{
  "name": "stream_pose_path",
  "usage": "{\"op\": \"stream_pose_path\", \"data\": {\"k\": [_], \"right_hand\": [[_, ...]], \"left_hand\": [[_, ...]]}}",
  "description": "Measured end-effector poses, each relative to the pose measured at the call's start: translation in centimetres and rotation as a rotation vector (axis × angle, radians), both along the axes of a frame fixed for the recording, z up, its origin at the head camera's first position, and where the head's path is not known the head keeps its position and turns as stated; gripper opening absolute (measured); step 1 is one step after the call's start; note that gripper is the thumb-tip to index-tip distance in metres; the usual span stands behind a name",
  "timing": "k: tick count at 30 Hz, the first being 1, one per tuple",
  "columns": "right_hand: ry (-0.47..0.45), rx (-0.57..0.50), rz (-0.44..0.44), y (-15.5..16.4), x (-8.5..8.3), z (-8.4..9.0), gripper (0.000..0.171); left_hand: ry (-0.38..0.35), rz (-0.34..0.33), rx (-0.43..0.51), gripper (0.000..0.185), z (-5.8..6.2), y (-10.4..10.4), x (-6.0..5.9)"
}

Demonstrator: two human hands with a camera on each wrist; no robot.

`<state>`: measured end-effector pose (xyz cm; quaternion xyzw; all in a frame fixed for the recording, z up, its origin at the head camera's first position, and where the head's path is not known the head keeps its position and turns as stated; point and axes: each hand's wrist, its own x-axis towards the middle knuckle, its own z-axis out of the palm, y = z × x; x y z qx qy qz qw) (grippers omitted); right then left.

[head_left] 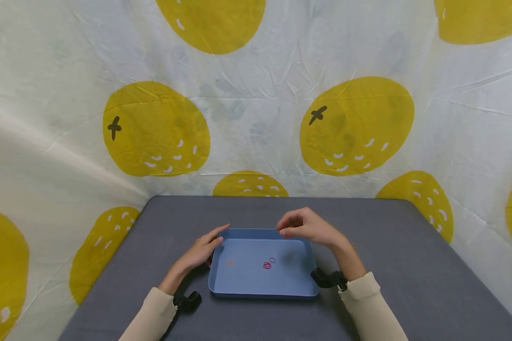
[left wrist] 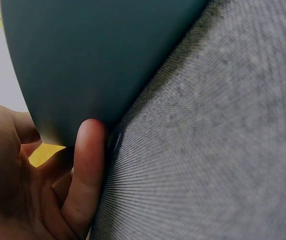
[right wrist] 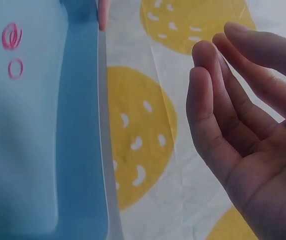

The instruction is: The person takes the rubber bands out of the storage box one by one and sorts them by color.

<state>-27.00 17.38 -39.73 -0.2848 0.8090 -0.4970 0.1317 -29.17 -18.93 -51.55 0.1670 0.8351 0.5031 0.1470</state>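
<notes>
A shallow blue tray (head_left: pixel 247 284) lies on the table with several small thin bands in it. Red bands (head_left: pixel 267 265) overlap near its middle, beside a single pink band (head_left: pixel 272 260); a tan band (head_left: pixel 230 262) lies towards the left. At the tray's far left corner my left hand (head_left: pixel 201 251) rests against the rim, fingers extended. One fingertip (left wrist: pixel 92 135) touches the tray's outer wall low down in the left wrist view. Over the far right rim hovers my right hand (head_left: pixel 305 225), its fingers loosely bent and thumb apart, nothing between them (right wrist: pixel 253 115).
Grey cloth covers the table (head_left: pixel 183 213). A tan loop (head_left: pixel 354 246) lies on it, right of the tray beside the right wrist. Behind hangs a white curtain (head_left: pixel 256 118) with yellow fruit prints. Each wrist wears a black camera mount (head_left: pixel 326 278).
</notes>
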Motion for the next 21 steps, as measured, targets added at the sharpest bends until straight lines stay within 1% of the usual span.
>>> {"op": "stream_pose_path", "data": {"k": [7, 12, 21], "right_hand": [[-0.004, -0.001, 0.020, -1.7, 0.0, 0.0, 0.018], [-0.002, 0.008, 0.025, -2.7, -0.2, -0.4, 0.018], [-0.014, -0.004, 0.040, -4.6, -0.6, -1.0, 0.018]], "left_hand": [[0.011, -0.009, 0.005, 0.049, -0.1, 0.0, 0.0], [0.013, -0.019, 0.015, 0.050, -0.1, -0.1, 0.1], [0.007, -0.010, 0.015, 0.049, -0.1, -0.1, 0.1]]}}
